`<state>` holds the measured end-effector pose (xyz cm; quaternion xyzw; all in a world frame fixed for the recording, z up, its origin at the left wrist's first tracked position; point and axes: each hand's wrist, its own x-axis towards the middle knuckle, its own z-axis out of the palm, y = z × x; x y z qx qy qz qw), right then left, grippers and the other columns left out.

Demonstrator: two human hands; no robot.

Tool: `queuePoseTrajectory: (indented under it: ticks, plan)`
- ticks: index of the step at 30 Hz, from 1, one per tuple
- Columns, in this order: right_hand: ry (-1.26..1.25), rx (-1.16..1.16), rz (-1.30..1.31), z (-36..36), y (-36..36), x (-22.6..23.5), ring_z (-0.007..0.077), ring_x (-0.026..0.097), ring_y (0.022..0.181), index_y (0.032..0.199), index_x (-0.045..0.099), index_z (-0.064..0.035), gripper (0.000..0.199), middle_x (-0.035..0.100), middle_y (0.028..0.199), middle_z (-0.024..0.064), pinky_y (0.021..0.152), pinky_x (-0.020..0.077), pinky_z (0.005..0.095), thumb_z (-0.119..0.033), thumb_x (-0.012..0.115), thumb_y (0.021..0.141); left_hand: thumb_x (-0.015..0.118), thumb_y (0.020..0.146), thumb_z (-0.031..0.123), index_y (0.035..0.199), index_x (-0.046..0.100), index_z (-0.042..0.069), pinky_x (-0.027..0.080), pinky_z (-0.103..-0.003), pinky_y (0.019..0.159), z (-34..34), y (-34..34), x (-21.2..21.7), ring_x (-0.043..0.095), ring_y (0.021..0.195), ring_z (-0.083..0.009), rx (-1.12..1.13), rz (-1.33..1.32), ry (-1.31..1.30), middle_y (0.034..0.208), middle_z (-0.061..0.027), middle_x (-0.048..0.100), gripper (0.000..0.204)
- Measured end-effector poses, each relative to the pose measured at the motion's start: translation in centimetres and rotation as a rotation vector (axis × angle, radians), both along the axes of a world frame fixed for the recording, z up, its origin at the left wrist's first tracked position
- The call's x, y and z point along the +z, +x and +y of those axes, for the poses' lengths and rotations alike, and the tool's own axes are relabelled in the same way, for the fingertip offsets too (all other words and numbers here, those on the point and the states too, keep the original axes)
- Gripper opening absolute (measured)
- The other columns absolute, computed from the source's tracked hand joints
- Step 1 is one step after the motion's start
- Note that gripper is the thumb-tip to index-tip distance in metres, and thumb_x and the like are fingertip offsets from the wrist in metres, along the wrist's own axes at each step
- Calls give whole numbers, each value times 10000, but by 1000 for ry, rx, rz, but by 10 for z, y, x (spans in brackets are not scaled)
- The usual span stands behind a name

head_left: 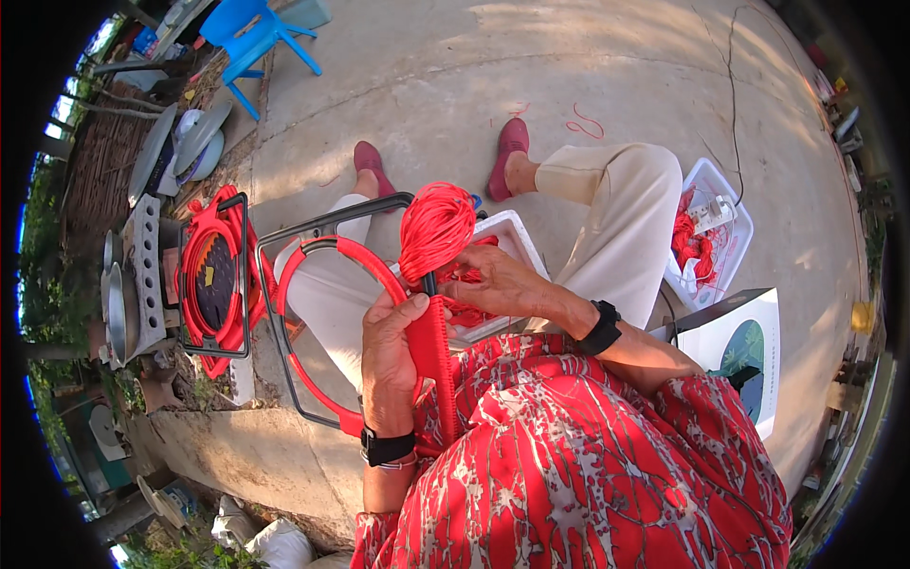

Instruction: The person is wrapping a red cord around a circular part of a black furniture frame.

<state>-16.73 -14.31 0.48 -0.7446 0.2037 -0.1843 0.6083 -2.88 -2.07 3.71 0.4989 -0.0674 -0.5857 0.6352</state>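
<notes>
Head view: left hand [391, 365] fingers clamped on red comb [434, 356] at 6 o'clock of the cord bundle [436, 228]; right hand [498, 280] pinching cord there. Risk: loops slipping, tangling against frame [313, 256].

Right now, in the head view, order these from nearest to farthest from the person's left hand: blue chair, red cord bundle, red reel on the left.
1. Red cord bundle, just above the left hand.
2. Red reel, to the left.
3. Blue chair, far up-left.
</notes>
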Motion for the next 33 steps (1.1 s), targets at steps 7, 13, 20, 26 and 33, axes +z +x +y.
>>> queuePoseTrajectory:
  ticks: [7, 13, 20, 26, 33]
  plan:
    - [61, 93, -82, -7, 7, -8, 249, 631, 951, 1126, 594, -16, 318, 650, 1026, 178, 828, 489, 356, -153, 575, 839, 633, 837, 60, 1116, 540, -26, 578, -366, 581, -1, -2, 2, 664, 664, -261, 7, 31, 21, 789, -161, 652, 307]
    - [-397, -155, 26, -6, -27, 15, 241, 568, 826, 1007, 593, -1, 255, 605, 932, 111, 737, 457, 326, -119, 657, 790, 650, 824, 63, 1138, 536, -16, 576, -368, 562, 1, 2, -1, 666, 675, -264, 45, -1, 42, 798, -154, 652, 343]
    - [-311, -268, -210, -20, -18, 70, 194, 565, 838, 967, 570, -23, 199, 601, 921, 81, 777, 463, 309, -55, 648, 787, 651, 822, 63, 1119, 544, -11, 577, -359, 544, -2, -3, 5, 665, 658, -253, 51, 2, -8, 804, -136, 652, 324]
    - [591, -149, -492, -10, -8, 83, 125, 562, 704, 1037, 501, -27, 195, 579, 772, 49, 671, 491, 271, -143, 590, 907, 637, 817, 48, 1223, 502, -20, 578, -335, 530, -2, -3, 9, 663, 652, -238, 17, 38, -26, 805, -133, 652, 433]
    - [246, -627, -236, -62, -98, 108, 55, 317, 438, 955, 514, -79, 219, 347, 555, -43, 406, 260, 225, -290, 569, 935, 640, 818, 53, 1230, 502, -29, 580, -342, 535, 1, 2, 2, 658, 631, -238, 23, 38, -15, 792, -145, 647, 442]
